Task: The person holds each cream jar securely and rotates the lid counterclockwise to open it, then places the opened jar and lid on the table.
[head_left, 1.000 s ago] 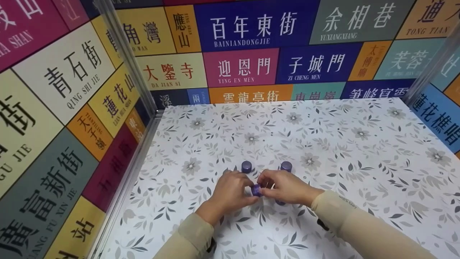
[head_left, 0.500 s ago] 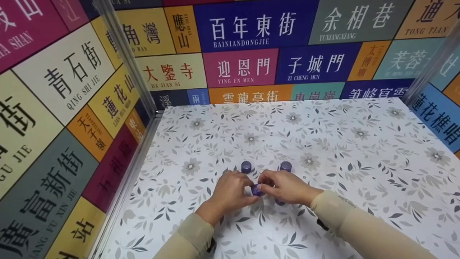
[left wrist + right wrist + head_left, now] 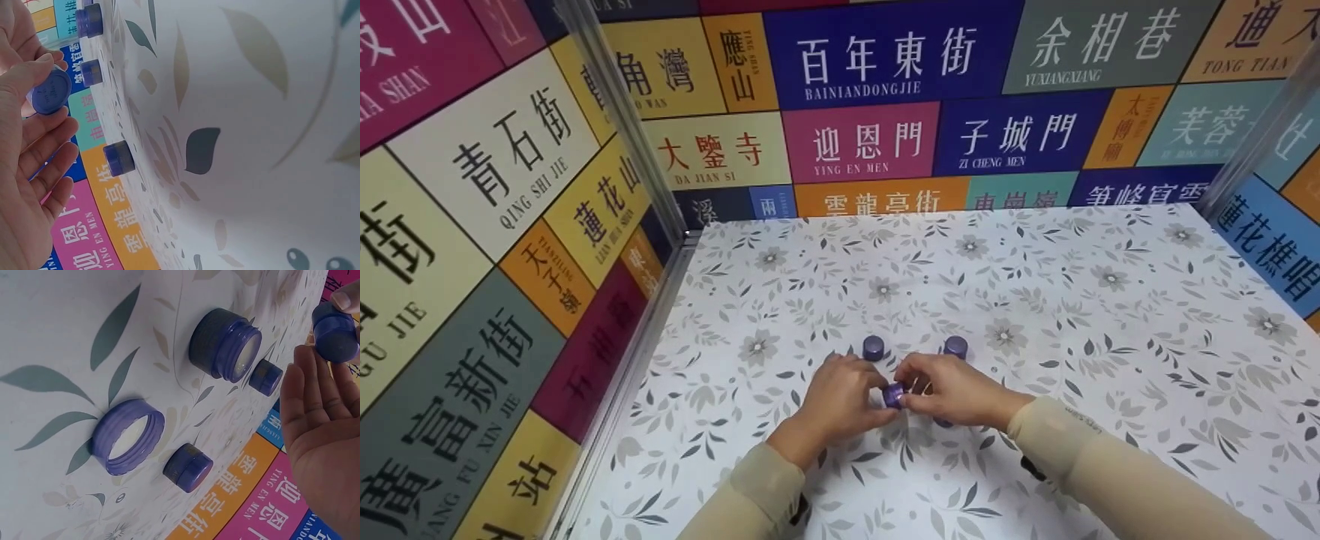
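Observation:
In the head view a small purple jar (image 3: 893,395) is held between both hands above the table. My left hand (image 3: 846,397) grips it with thumb and fingers. From the other side, my right hand (image 3: 949,388) pinches it. The left wrist view shows the jar's round purple end (image 3: 50,91) under a thumb. Beside the hands, in the right wrist view, stands an uncovered larger purple jar (image 3: 225,346) with pale contents. A purple screw lid (image 3: 128,437) lies nearby, its hollow side showing. In the head view, part of a purple piece (image 3: 943,422) shows beneath my right hand.
Two small closed purple jars, one left (image 3: 874,347) and one right (image 3: 955,346), stand just beyond the hands. A floral-patterned cover (image 3: 1035,285) lies over the table. Panels printed with large characters (image 3: 862,142) rise behind and at the sides.
The held jar turns slightly between the fingers; a pale part at its left end showed half a second ago and is out of sight now. Both hands stay in nearly the same place.

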Action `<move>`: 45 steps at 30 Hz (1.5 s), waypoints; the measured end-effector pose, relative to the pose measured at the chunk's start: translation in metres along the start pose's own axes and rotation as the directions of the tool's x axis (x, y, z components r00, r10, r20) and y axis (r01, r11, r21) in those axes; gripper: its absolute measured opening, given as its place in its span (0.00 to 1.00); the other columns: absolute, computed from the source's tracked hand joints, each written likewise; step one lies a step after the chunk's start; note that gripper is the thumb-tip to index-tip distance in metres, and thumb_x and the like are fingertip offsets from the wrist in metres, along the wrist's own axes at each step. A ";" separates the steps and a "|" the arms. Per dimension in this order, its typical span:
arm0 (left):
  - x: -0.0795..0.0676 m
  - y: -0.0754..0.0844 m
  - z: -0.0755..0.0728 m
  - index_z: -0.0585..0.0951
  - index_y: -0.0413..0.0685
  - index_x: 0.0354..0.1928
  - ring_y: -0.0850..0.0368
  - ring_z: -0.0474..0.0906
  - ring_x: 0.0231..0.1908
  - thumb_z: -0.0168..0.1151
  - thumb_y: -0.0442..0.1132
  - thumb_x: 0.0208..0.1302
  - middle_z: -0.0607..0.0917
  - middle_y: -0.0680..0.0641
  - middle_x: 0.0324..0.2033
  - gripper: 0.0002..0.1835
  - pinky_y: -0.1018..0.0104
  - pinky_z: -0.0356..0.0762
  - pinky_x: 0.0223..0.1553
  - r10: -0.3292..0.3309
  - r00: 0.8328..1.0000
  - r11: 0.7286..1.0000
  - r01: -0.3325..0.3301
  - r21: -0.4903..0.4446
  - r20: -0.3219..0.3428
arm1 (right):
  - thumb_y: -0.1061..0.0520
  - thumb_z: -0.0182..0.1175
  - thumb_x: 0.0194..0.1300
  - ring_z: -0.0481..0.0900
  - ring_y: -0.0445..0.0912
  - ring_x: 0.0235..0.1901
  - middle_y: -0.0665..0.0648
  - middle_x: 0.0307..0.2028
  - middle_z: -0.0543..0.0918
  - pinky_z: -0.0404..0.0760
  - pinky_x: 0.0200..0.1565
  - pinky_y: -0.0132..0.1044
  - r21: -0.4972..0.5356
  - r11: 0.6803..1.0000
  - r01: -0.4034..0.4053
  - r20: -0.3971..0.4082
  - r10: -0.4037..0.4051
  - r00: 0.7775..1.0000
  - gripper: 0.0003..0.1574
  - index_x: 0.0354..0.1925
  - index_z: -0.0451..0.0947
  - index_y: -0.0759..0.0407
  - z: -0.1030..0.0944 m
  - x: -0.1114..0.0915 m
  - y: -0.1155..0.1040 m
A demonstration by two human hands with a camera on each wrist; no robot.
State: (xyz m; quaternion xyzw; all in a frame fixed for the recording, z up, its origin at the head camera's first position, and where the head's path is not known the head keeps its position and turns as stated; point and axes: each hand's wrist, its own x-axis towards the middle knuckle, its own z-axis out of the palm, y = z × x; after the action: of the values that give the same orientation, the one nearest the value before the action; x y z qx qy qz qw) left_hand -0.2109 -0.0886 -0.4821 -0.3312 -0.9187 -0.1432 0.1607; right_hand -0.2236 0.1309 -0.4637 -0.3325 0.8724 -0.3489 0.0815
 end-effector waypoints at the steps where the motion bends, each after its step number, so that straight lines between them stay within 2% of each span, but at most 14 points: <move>1: 0.000 0.000 0.000 0.90 0.57 0.34 0.59 0.78 0.34 0.73 0.62 0.49 0.86 0.59 0.32 0.19 0.61 0.71 0.41 0.001 1.000 1.000 -0.001 0.002 0.000 | 0.57 0.68 0.61 0.82 0.41 0.33 0.44 0.33 0.83 0.81 0.37 0.35 0.005 1.000 0.002 0.001 -0.002 1.000 0.14 0.45 0.79 0.53 0.000 0.000 0.000; 10: 0.001 -0.001 0.001 0.90 0.56 0.35 0.59 0.76 0.34 0.72 0.64 0.49 0.86 0.59 0.32 0.21 0.61 0.71 0.41 -0.002 1.000 1.000 0.002 0.001 -0.003 | 0.50 0.62 0.69 0.80 0.37 0.32 0.41 0.32 0.83 0.79 0.39 0.37 -0.074 0.997 -0.008 -0.034 0.005 0.999 0.08 0.44 0.80 0.49 -0.001 -0.001 -0.001; 19: 0.001 -0.001 0.002 0.90 0.56 0.34 0.59 0.76 0.33 0.74 0.63 0.48 0.85 0.59 0.31 0.20 0.60 0.71 0.40 -0.017 1.000 1.000 0.017 0.004 0.008 | 0.50 0.65 0.67 0.81 0.35 0.32 0.40 0.32 0.84 0.81 0.39 0.36 -0.035 0.999 -0.020 -0.002 0.020 1.000 0.10 0.44 0.79 0.50 0.000 0.000 0.001; 29: -0.001 -0.002 0.003 0.90 0.57 0.33 0.59 0.78 0.35 0.73 0.61 0.49 0.85 0.59 0.31 0.18 0.60 0.72 0.41 -0.012 1.000 1.000 0.012 -0.018 0.003 | 0.54 0.67 0.61 0.81 0.39 0.32 0.41 0.32 0.82 0.80 0.36 0.35 -0.060 0.998 -0.004 -0.004 0.004 1.000 0.14 0.46 0.79 0.51 0.000 0.000 0.002; 38: -0.002 -0.003 0.002 0.90 0.55 0.33 0.58 0.78 0.35 0.74 0.61 0.49 0.86 0.58 0.32 0.19 0.59 0.73 0.42 -0.015 1.000 1.000 0.015 -0.026 0.001 | 0.45 0.61 0.69 0.79 0.36 0.32 0.36 0.31 0.80 0.78 0.40 0.40 -0.138 0.989 -0.043 -0.038 0.038 0.999 0.10 0.44 0.80 0.46 0.001 0.001 -0.001; 42: -0.003 -0.003 0.002 0.90 0.54 0.34 0.58 0.78 0.36 0.75 0.61 0.48 0.86 0.58 0.32 0.20 0.58 0.73 0.44 -0.028 0.999 0.999 0.029 -0.031 0.017 | 0.45 0.61 0.69 0.79 0.35 0.30 0.35 0.29 0.80 0.78 0.39 0.40 -0.137 0.990 -0.041 -0.028 0.038 0.999 0.08 0.43 0.80 0.44 0.003 0.002 0.000; 45: -0.003 -0.004 0.002 0.90 0.54 0.34 0.58 0.78 0.37 0.74 0.61 0.48 0.86 0.58 0.32 0.20 0.56 0.73 0.45 -0.031 0.999 0.999 0.032 -0.024 0.024 | 0.48 0.63 0.68 0.79 0.35 0.31 0.36 0.30 0.81 0.79 0.40 0.39 -0.108 0.994 -0.018 -0.013 0.017 1.000 0.08 0.43 0.80 0.46 0.003 0.003 0.000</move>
State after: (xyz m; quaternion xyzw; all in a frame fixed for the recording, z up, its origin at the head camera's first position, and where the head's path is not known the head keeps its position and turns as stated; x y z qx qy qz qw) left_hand -0.2115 -0.0926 -0.4858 -0.3203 -0.9238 -0.1531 0.1432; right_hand -0.2248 0.1276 -0.4659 -0.3269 0.8933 -0.3023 0.0613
